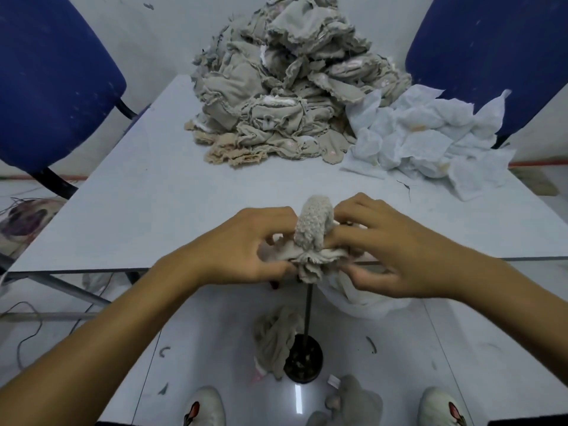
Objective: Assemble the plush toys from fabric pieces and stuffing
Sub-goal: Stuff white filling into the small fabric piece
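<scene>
Presently both hands work one plush piece (312, 238) at the near edge of the table (147, 210).

Left hand (246, 247) pinches the gathered beige fabric at the piece's base, fingers curled in from the left; right hand (387, 250) grips the opposite side, fingers curled over the fabric and against the nubbly, fleecy tube that rises between the two grips. A frayed tuft hangs just below the grips, over a thin black rod (308, 312) on a round base. Beyond the grips, well apart, sits a heap of beige fabric pieces (276, 87), with crumpled white sheets (430, 139) beside it to the right. Below the grips a beige scrap (273, 342) lies on the floor.
</scene>
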Motion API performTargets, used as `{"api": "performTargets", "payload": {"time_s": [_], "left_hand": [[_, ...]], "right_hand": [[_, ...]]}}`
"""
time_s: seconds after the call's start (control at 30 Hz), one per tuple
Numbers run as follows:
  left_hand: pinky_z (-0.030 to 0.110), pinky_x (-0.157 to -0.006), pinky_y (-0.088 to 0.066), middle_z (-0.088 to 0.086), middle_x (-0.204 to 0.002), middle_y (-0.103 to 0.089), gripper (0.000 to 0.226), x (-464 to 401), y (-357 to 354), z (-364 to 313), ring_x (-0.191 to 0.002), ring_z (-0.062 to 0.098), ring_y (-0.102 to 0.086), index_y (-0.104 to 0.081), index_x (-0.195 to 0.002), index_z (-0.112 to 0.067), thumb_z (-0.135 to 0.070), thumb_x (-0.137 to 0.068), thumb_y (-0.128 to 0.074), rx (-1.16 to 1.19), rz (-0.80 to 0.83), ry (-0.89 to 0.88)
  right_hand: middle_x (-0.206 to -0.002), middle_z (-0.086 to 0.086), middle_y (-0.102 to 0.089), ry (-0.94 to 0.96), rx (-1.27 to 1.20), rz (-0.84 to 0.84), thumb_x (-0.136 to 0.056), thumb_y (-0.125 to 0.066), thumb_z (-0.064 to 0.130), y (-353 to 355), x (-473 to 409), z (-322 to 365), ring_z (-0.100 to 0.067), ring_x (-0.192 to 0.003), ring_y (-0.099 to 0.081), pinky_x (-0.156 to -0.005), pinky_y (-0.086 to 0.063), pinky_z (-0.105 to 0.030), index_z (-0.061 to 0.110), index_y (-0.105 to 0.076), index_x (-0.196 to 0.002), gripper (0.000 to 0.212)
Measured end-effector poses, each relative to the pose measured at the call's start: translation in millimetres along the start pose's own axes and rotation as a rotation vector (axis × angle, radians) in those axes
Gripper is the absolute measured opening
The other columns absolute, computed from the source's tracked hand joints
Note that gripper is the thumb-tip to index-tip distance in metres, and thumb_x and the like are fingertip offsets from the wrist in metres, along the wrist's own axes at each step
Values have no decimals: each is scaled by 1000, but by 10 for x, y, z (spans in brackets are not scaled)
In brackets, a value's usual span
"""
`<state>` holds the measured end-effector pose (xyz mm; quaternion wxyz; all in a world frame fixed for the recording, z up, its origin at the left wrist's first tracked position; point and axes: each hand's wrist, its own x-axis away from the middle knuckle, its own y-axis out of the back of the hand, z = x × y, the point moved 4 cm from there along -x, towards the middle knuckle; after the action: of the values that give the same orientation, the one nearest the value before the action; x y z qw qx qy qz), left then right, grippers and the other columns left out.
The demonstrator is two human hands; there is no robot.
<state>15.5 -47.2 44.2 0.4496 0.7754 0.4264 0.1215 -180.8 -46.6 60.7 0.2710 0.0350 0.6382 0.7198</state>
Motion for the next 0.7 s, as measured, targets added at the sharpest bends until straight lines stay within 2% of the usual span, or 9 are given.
{"api": "performTargets", "payload": {"time_s": [0.17,0.27,0.33,0.4,0.5,0.57,0.63,0.7], "left_hand": [[32,-76,-51,2,-102,-71,34,-175,113,38,-91,19,-63,-73,-107,-13,-23,-75,-74,212,-50,100],[39,-76,-53,6,-106,-71,38,-240,100,38,-92,24,-63,-72,-110,-10,-22,-74,-76,309,-9,137],[43,-77,-53,6,-109,-71,41,-261,95,8,-95,26,-63,-71,-113,-11,-24,-75,-77,323,25,134],[47,-77,-54,5,-111,-71,45,-286,106,-38,-97,25,-63,-70,-115,-11,-26,-74,-80,332,41,115],[57,-84,-50,18,-110,-67,58,-315,157,-91,-101,35,-62,-65,-113,1,-33,-69,-82,399,31,95],[64,-88,-47,26,-108,-63,59,-312,185,-87,-103,42,-60,-62,-106,9,-32,-68,-81,450,34,101],[64,-87,-49,27,-101,-63,54,-289,205,-53,-97,42,-61,-61,-99,11,-29,-68,-82,506,40,122],[46,-79,-55,21,-92,-65,49,-271,209,-6,-86,28,-64,-61,-95,11,-26,-69,-81,558,49,145]], "right_hand": [[-95,13,-47,-68,-145,12,-84,-76,19,188,-122,-131,1,-81,-46,-68,-43,-26,19,-65,-103,22],[-88,18,-47,-84,-140,-47,-81,-82,20,185,-136,-148,3,-75,-47,-64,-40,-23,18,-67,-96,21],[-83,17,-47,-83,-111,-95,-79,-82,19,179,-134,-147,0,-70,-46,-60,-40,-24,17,-67,-91,19],[-79,15,-52,-91,-100,-145,-80,-80,19,217,-124,-170,-1,-68,-48,-60,-39,-19,18,-67,-88,16],[-79,20,-61,-134,-195,-210,-84,-75,30,320,-126,-212,2,-72,-58,-64,-40,-10,25,-67,-91,13],[-80,23,-61,-150,-253,-235,-85,-71,39,332,-145,-204,-1,-74,-61,-64,-44,-15,31,-64,-92,13],[-79,20,-63,-186,-302,-229,-85,-69,43,289,-169,-208,-7,-75,-62,-64,-49,-28,31,-63,-92,14],[-83,16,-65,-228,-376,-172,-85,-73,39,225,-183,-235,-12,-79,-63,-68,-51,-39,30,-65,-93,15]]}}
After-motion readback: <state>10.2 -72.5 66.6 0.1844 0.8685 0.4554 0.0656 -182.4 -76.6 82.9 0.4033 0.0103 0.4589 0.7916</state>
